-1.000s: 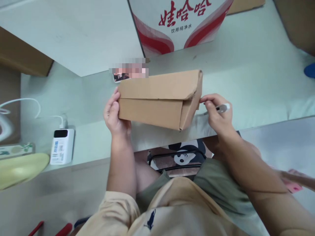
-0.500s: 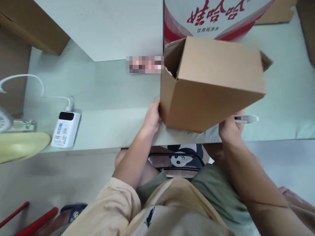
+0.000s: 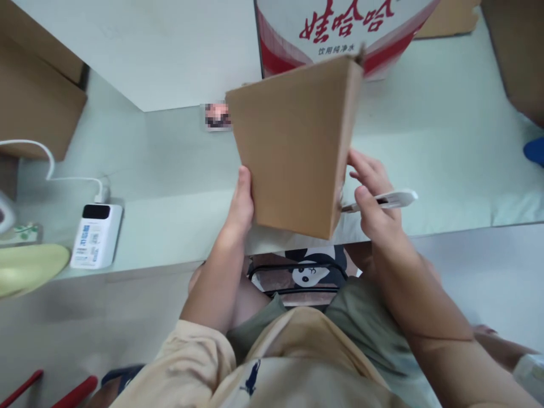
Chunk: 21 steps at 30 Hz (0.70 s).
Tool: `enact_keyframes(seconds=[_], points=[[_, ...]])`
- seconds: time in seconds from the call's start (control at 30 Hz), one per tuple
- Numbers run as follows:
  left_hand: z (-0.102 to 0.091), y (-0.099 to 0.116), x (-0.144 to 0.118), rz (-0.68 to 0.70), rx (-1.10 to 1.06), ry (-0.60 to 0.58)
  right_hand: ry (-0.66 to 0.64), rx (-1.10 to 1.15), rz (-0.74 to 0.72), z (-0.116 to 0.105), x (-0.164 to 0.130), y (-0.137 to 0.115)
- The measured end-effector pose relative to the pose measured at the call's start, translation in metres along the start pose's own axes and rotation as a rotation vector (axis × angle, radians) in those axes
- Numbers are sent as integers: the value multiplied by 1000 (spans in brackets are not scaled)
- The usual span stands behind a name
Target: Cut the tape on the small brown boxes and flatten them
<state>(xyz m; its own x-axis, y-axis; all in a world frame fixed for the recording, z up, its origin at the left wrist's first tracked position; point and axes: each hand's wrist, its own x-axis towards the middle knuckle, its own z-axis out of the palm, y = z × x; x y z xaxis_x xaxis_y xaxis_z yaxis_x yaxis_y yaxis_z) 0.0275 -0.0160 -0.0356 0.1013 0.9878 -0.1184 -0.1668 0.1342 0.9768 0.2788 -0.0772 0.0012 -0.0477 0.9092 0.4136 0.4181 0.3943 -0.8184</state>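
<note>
"Where is the cardboard box (image 3: 293, 147)?"

"In the middle, between the two hands, above the near part of a pale green desk (image 3: 433, 136). It is brown and tilted, with one broad, plain side towards the viewer. I cannot tell whether its bottom touches the desk."

"What is the left hand (image 3: 241, 201) doing?"

"Gripping the box by its left edge. The thumb lies flat along the broad side; the other fingers are hidden behind the cardboard."

"And the right hand (image 3: 377, 198)?"

"It is beside the box's right side, pinching a slim white tool (image 3: 399, 199), perhaps a cutter, between thumb and curled fingers. The upper fingers reach to the box's edge. The tool's narrow end points at the box; whether it touches, I cannot tell."

"What else is on the desk?"

"Behind the box, a carton (image 3: 340, 28) with red lettering; left of it, a large white box (image 3: 140, 45). A small blurred-out object (image 3: 217, 117) lies just in front of that. To the far left, a white power bank (image 3: 97, 236) is plugged into a white cable (image 3: 76, 179), with a yellow-green dish (image 3: 34, 266) beside it."
</note>
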Motion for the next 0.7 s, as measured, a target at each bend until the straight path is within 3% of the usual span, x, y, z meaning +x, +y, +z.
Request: enact_keyframes(seconds=[0.1,0.23,0.4,0.43,0.5,0.6,0.7], points=[[3,-1,4,-68,-6,70,-52,5,-65,-2,8,-22],[10,-8,0,-232,22,122,-101,-21,-80,-8,9,-34],[13,-11,-4,-317,254,-73,-97,-15,-99,-17,10,-31],[12,-9,-3,-271,367,-77,-110,-22,-102,-18,10,-30],[9,-3,-2,-69,580,24,-151,-45,-113,-17,11,-27],[4,12,-1,461,648,183,-237,-67,-184,-12,11,-26],[1,24,-5,937,622,63,-328,-48,-300,-1,11,-26]])
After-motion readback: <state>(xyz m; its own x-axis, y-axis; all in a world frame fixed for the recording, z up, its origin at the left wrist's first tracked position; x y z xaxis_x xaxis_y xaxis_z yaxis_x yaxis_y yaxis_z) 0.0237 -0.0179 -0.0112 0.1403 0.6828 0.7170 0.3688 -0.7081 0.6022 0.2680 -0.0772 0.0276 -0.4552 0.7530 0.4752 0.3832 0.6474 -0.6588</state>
